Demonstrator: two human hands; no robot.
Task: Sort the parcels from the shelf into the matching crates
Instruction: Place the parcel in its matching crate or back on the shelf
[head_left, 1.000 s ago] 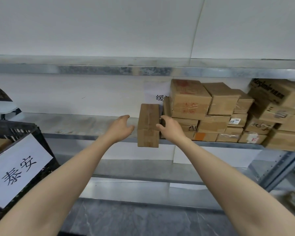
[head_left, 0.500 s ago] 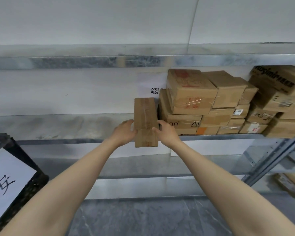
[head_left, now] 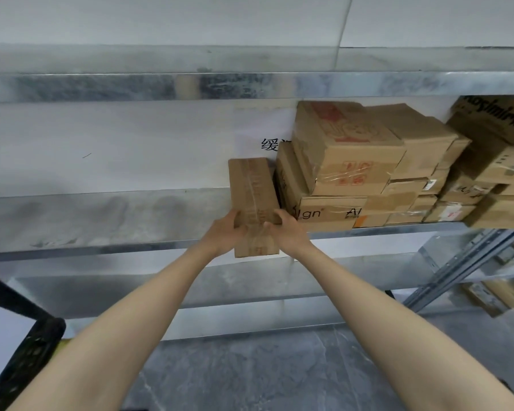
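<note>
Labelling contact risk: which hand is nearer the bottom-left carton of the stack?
Right. The right hand grips the narrow parcel on the side facing that carton, close beside it; the left hand grips the parcel's opposite side, with the parcel between.

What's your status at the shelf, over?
Left hand and right hand grip the narrow parcel, near end past shelf edge. Box stack close on right.

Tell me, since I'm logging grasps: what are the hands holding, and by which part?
Both hands grip the narrow cardboard parcel at its near end, at the shelf's front edge: the left hand on its left side, the right hand on its right.
</note>
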